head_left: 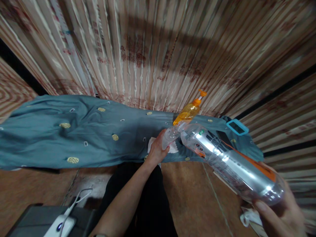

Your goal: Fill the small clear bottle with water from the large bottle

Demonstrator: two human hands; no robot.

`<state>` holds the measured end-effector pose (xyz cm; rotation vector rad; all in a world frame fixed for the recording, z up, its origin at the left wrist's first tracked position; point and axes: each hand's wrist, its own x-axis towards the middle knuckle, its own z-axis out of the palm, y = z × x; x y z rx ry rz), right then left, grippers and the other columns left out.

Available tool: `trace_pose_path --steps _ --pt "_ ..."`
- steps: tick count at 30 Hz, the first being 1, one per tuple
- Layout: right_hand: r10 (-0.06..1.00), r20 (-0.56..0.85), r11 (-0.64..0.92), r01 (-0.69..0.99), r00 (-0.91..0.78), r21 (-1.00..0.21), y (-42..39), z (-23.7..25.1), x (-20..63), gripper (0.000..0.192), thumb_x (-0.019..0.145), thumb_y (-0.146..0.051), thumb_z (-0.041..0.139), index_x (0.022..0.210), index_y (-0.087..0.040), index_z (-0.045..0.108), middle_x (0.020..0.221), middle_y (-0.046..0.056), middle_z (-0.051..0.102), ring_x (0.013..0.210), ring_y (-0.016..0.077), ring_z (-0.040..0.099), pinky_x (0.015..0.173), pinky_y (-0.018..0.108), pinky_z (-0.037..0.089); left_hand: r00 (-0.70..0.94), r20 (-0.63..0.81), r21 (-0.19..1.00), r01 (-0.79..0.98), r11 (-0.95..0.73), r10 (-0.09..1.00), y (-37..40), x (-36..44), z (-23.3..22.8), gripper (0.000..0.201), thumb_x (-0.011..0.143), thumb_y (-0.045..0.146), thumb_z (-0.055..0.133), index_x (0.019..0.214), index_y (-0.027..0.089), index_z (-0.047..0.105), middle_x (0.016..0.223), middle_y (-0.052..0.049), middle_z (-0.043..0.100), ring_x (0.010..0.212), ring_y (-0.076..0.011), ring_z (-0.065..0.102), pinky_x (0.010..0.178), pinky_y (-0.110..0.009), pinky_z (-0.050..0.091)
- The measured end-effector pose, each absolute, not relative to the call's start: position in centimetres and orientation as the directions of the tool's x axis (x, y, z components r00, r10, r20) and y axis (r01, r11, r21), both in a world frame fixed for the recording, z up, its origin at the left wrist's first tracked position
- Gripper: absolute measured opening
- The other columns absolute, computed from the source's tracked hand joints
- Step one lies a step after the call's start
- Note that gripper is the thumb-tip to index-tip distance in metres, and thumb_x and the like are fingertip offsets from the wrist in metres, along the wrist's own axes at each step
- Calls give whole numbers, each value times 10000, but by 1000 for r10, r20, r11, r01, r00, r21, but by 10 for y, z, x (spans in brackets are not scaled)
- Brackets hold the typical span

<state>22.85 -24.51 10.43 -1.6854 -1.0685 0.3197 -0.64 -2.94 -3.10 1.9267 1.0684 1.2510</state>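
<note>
Head view: I see the right hand (283, 215) grasping the base of a large clear bottle (229, 161), tilted neck-down toward a small clear bottle (170, 135). The left hand (156, 152) grips that small bottle above the blue cloth (74, 131). An orange pump bottle (189, 112) stands just behind.
</note>
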Motion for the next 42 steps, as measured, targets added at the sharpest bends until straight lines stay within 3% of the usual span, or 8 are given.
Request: trace_pose_path --steps 8,18,24,30,42 --pt "762 226 -36 388 607 -921 -243 109 227 862 605 -445 861 1401 -300 564 1467 67 536 1381 434 436 1214 598 180 225 444 813 306 -495 867 -29 -6 -32 784 746 168 659 1467 221 355 1477 -111 555 1325 -294 573 1121 -483 481" --pt "742 221 -34 365 633 -930 -241 110 223 870 547 -439 884 1359 -319 597 1453 66 550 1404 463 405 1216 595 186 240 446 807 308 -503 862 -29 -6 -34 784 763 175 668 1473 220 340 1486 -118 543 1347 -296 554 1135 -491 468" --pt "745 203 -41 348 635 -937 -242 111 220 881 580 -475 869 1394 -324 567 1470 69 533 1370 462 436 1189 670 185 234 447 809 305 -502 863 -29 -6 -32 773 757 164 661 1462 215 348 1473 -119 558 1331 -291 568 1123 -484 484" --pt "751 193 -49 345 631 -937 -241 111 220 888 603 -468 863 1418 -308 548 1490 54 512 1373 423 447 1202 611 222 235 441 816 298 -496 866 -29 -6 -31 771 758 174 662 1461 204 349 1471 -123 559 1320 -297 577 1120 -483 487" --pt "756 190 -53 346 627 -937 -242 108 224 902 624 -462 861 1442 -281 526 1497 83 506 1380 447 434 1193 638 211 236 440 811 310 -497 866 -30 -7 -29 772 748 160 660 1458 197 358 1469 -125 561 1319 -296 576 1117 -468 485"
